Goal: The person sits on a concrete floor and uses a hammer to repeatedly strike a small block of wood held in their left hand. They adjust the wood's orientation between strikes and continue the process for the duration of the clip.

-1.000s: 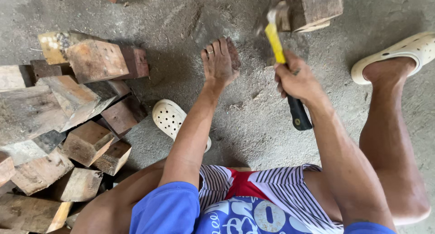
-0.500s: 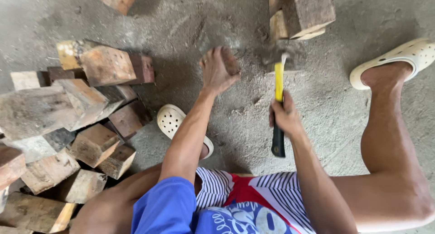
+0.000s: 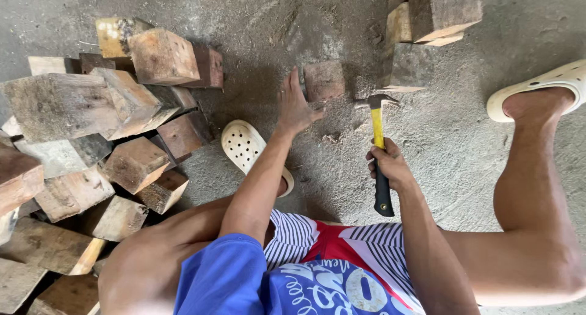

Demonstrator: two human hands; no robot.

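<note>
Left hand [image 3: 295,107] spread flat, fingertips touching the small wood block [image 3: 324,80]; right hand [image 3: 389,166] clenched round the hammer [image 3: 379,150].

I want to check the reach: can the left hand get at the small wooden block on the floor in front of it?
Probably yes. The left hand is right beside the small wooden block, with only bare floor between; the hammer stays off to the side.

The left hand [image 3: 295,107] reaches forward with fingers spread, while the right hand [image 3: 390,165] is clenched in a fist.

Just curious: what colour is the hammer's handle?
Yellow shaft with a black grip, seen in the head view: hammer.
</note>
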